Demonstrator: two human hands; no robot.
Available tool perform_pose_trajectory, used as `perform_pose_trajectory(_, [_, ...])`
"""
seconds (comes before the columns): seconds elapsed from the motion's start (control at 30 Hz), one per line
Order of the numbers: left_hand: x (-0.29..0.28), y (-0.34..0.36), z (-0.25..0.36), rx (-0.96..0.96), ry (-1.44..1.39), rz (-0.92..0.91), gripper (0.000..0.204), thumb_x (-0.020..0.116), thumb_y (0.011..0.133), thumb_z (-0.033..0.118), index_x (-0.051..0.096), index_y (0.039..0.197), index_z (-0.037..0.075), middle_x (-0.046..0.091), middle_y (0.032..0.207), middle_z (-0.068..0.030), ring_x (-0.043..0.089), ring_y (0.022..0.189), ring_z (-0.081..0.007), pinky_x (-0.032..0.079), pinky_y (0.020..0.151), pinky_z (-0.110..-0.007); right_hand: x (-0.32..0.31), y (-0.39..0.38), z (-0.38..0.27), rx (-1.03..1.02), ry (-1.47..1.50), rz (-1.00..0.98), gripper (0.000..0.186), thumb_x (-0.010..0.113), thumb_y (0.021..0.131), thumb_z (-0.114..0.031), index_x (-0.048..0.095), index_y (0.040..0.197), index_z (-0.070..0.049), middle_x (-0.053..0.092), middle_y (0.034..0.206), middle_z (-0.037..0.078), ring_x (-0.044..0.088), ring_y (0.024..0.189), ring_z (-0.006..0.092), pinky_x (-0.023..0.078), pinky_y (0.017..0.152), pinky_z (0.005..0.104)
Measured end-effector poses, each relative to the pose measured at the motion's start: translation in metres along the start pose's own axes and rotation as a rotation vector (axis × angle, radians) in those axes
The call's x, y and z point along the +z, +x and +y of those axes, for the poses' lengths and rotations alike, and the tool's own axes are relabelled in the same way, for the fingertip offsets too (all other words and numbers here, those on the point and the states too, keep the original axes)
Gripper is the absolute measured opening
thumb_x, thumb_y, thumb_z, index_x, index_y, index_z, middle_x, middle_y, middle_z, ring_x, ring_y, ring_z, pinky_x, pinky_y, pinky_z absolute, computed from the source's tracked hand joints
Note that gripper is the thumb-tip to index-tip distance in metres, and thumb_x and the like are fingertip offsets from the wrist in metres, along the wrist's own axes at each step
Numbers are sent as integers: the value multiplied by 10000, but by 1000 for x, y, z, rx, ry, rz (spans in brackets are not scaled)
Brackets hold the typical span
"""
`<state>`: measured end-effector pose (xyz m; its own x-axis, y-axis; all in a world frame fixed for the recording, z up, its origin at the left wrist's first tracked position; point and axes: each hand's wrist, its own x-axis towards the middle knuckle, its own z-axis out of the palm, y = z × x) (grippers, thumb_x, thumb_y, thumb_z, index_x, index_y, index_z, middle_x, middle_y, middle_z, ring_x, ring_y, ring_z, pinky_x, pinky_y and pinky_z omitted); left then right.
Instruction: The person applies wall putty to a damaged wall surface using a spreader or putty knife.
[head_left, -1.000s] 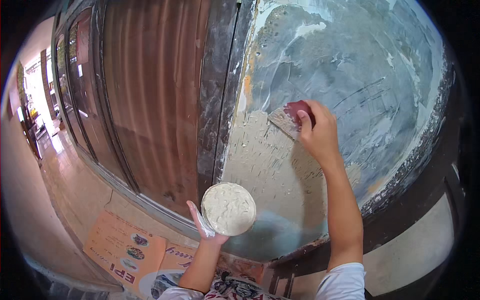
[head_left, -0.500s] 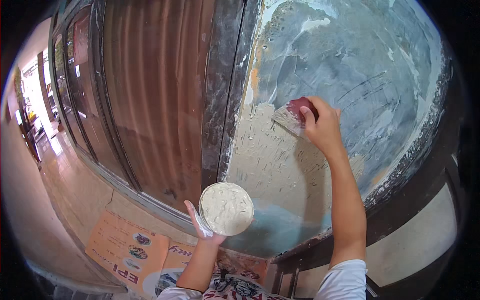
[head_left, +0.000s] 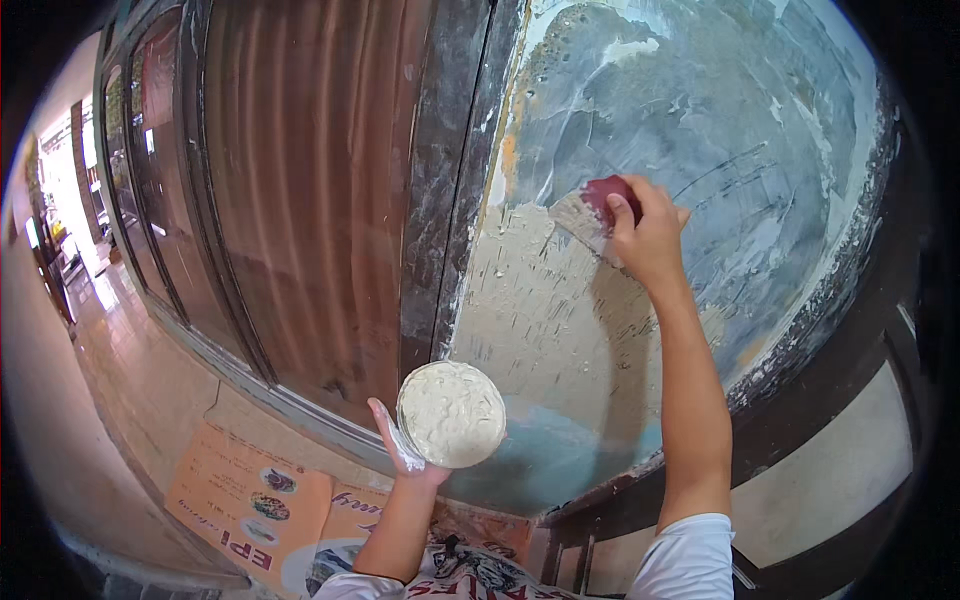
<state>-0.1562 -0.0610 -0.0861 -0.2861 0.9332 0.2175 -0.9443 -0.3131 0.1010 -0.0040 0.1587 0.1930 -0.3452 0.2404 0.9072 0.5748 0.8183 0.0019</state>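
Observation:
My right hand point(head_left: 648, 225) is closed round the dark red handle of a putty knife point(head_left: 608, 192). Its wide blade, smeared with filler, lies against the wall point(head_left: 690, 150) at the upper edge of a beige putty coat point(head_left: 550, 300). Above that coat the wall is blotchy grey-blue with white streaks. Lower left, my left hand point(head_left: 408, 455) holds up a round container of pale putty point(head_left: 452, 415) from below, its thumb along the side and whitened with putty. Most of the left fingers are hidden under the container.
Left of the wall stands a dark frame point(head_left: 445, 180) with a brown curtained glass panel point(head_left: 310, 200). Orange printed sheets point(head_left: 250, 500) lie on the floor below. Dark furniture with a pale panel point(head_left: 830, 470) borders the right side. A bright passage opens at far left.
My right hand and the putty knife have moved slightly upward along the wall, and the blade's angle has turned a little. The left hand with the container has barely shifted.

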Motion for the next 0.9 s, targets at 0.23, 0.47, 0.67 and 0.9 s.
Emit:
perform_pose_trajectory(0.23, [1, 4, 3, 5, 3, 12, 1084, 401, 792, 934, 395, 1557, 167, 361, 1608, -177, 429, 1373, -511, 300, 967, -885, -4, -9, -1, -24, 28, -80, 202, 672, 922, -198, 702, 1102, -112, 696, 962, 75, 592, 960, 271, 314, 920, 444])
perform_pose_trajectory(0.47, [-1, 10, 7, -9, -8, -23, 1113, 379, 795, 943, 401, 1548, 123, 388, 1590, -181, 447, 1369, -489, 356, 1000, -822, -9, -2, 10, 94, 128, 23, 205, 664, 932, -202, 703, 1109, -107, 702, 979, 99, 616, 950, 285, 320, 929, 450])
perform_pose_trajectory(0.67, [1, 12, 9, -4, -54, -10, 1098, 367, 797, 943, 395, 1558, 151, 352, 1613, -188, 420, 1383, -510, 301, 968, -882, 2, -18, -2, -46, 8, -74, 198, 667, 920, -197, 708, 1096, -115, 699, 977, 82, 592, 964, 269, 308, 909, 448])
perform_pose_trajectory(0.9, [-8, 13, 14, -21, -324, 83, 1094, 371, 799, 940, 397, 1556, 151, 354, 1612, -183, 419, 1390, -497, 292, 974, -885, -11, -5, 11, 63, 51, 14, 210, 672, 925, -221, 709, 1104, -118, 697, 963, 72, 591, 947, 260, 307, 909, 443])
